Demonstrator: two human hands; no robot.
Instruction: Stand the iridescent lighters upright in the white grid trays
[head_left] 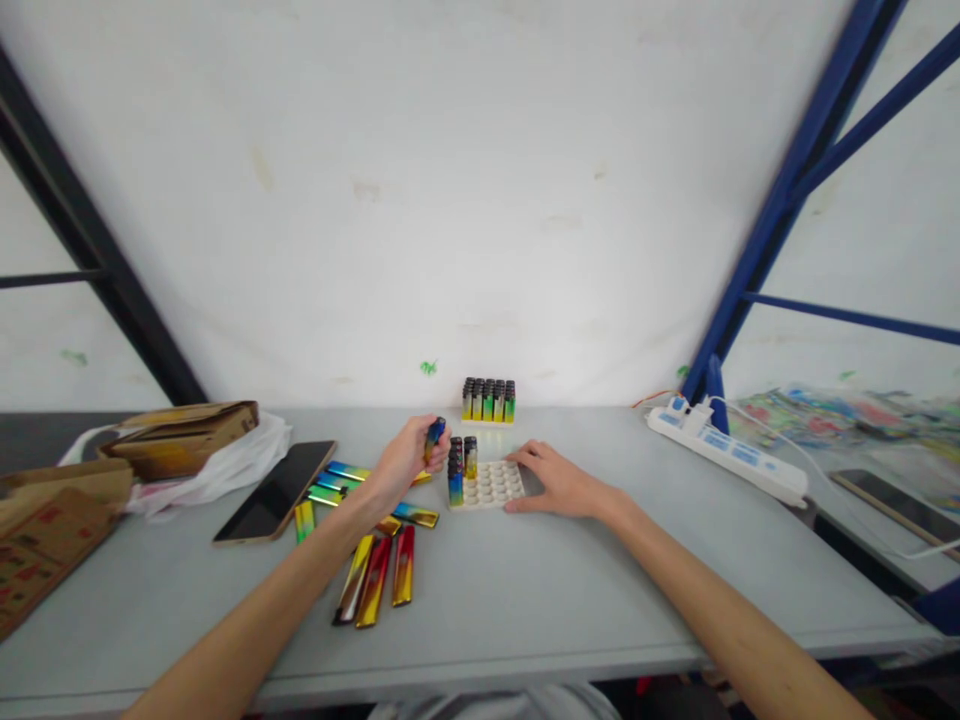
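A blue lighter (434,437) sits in the left hand (409,455), fingers closed round it, near the back-left corner of a white tray (499,484), mid-worktop (570,610). The right hand (551,480) spreads its fingers wide at the tray's right edge. Shiny multicoloured pieces (373,584) lie toward the worktop's front edge; grouped lighters (488,402) stand by its back edge.

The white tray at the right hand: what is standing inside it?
In the tray, lighters stand upright along its left side, with open holes to their right. The lighters hide the holes beneath them.
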